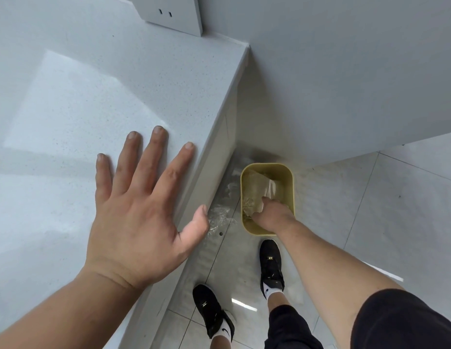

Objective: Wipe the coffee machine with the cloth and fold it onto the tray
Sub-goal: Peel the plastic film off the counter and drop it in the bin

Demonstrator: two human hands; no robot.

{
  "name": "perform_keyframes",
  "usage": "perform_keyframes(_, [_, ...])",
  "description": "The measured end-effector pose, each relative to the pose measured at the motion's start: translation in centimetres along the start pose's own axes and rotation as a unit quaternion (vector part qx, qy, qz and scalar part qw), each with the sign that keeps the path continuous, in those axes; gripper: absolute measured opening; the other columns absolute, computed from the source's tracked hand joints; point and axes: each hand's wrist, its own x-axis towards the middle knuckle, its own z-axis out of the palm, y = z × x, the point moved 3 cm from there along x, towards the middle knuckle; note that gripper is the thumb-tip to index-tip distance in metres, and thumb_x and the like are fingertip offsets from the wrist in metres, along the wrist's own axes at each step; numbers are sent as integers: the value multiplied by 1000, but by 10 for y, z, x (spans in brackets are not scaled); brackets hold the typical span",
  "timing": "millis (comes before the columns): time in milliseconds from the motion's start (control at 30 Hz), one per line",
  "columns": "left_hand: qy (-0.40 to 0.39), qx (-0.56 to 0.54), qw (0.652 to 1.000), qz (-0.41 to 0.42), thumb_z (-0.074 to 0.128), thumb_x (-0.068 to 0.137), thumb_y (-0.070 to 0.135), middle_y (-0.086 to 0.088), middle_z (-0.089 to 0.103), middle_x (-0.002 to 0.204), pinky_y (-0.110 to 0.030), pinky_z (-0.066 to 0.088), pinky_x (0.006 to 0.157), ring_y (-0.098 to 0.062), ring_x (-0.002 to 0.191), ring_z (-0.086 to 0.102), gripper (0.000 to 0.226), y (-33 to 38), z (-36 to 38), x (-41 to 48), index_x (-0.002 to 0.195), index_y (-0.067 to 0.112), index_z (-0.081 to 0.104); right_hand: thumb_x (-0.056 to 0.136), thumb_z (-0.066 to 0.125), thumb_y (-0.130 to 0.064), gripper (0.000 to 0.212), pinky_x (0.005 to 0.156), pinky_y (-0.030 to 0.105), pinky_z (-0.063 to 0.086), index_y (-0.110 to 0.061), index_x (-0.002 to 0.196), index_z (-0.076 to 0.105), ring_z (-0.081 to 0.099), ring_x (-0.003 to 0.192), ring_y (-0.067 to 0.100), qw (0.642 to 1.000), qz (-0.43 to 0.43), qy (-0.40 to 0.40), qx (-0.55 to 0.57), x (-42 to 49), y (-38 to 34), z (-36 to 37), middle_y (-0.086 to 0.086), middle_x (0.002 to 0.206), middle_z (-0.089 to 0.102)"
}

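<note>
On counter [68,102]: left hand [141,210] flat, released; right hand [274,215] in one bin [292,180], grasp untellable.

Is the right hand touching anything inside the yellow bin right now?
Touching. In the head view the right hand reaches inside the yellow bin, fingertips pressed against the clear plastic liner there.

Countertop [68,102] lies bare; bin [292,182] hemmed between cabinet and wall.
</note>
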Motion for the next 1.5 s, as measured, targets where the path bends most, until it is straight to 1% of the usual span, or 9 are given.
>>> perform_keyframes(167, [1,2,1000,2,42,90,71,-6,16,175,-68,8,124,-37,161,8,86,0,1,0,165,33,25,91,52,-58,70,111,50,46,-24,152,44,54,133,38,1000,-18,-9,0,-5,2,-1,11,147,58])
perform_keyframes(367, [5,1,1000,3,43,90,70,-7,17,174,-67,9,124,-36,161,8,86,1,-1,0,164,32,27,91,54,-59,78,113,49,43,-25,159,33,44,141,38,1000,-18,6,0,-21,4,-9,10,157,47])
perform_keyframes(467, [5,-1,1000,1,43,90,70,-7,16,175,-68,9,124,-36,161,7,85,1,0,-1,165,34,24,90,58,-57,82,112,47,44,-26,160,31,44,141,37,1000,-29,11,5,-37,2,-19,11,156,47])
perform_keyframes(633, [9,9,1000,0,42,90,71,-6,15,174,-69,11,123,-36,161,8,85,1,2,0,164,35,23,86,60,-56,78,110,45,45,-25,155,40,44,139,36,998,-52,41,-6,-78,-1,-45,10,152,50])
perform_keyframes(767, [11,10,1000,-3,43,90,72,-5,15,174,-69,12,123,-36,160,9,85,1,3,0,163,36,22,89,61,-56,82,115,45,41,-27,160,33,40,145,33,995,-73,65,-7,-118,-4,-63,7,160,44])
perform_keyframes(1000, [-9,8,1000,-9,40,89,77,-4,15,174,-69,13,123,-35,161,8,86,3,0,-1,163,37,20,95,52,-51,76,117,45,38,-32,163,25,32,151,27,991,-96,96,-24,-194,-3,-89,-2,167,33])
perform_keyframes(1167, [-84,-19,995,-45,29,83,88,1,-2,176,-63,0,127,-30,161,-11,94,8,-20,3,163,43,10,95,50,-54,75,121,40,31,-35,163,24,25,154,21,978,-144,143,-39,-254,-5,-124,-6,169,29])
perform_keyframes(1267, [-122,-55,989,-59,27,80,92,2,0,176,-59,4,129,-28,162,-5,97,14,-45,9,162,43,11,94,49,-59,76,123,38,29,-34,162,26,27,154,19,965,-181,187,-46,-282,-14,-152,-7,167,33])
perform_keyframes(1500, [-77,-74,993,-42,36,77,90,8,10,176,-50,7,130,-21,162,6,99,35,-132,12,162,44,16,92,43,-74,80,122,39,31,-37,161,24,30,152,17,929,-256,264,-42,-340,-51,-219,-11,166,32])
